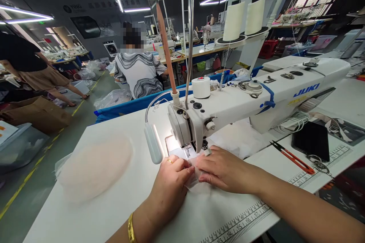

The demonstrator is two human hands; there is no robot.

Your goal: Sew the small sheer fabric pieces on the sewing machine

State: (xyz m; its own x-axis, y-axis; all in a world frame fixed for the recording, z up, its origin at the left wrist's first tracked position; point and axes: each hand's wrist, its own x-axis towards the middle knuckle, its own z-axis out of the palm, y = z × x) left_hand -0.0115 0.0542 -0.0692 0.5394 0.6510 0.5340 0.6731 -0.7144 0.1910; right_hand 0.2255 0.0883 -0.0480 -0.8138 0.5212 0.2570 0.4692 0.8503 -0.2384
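A piece of thin, sheer whitish fabric [194, 186] lies at the needle area of a white sewing machine [228, 106]. My left hand [174, 176] pinches its edge between thumb and fingers, just in front of the presser foot [187, 151]. Opposite it, my right hand [221, 169] has its fingers curled down onto the same fabric, close to the left fingertips. Part of the fabric is hidden beneath both hands. To the left, a rounded pile of pale, sheer fabric pieces [97, 169] rests on the white table [119, 220].
A small lamp [154, 142] shines beside the needle. Right of the machine lie orange thread snips [293, 158], a black phone [312, 140] and keys [319, 163]. Thread cones [234, 21] stand behind. A ruler strip [242, 222] edges the table. A seated person [138, 68] is further back.
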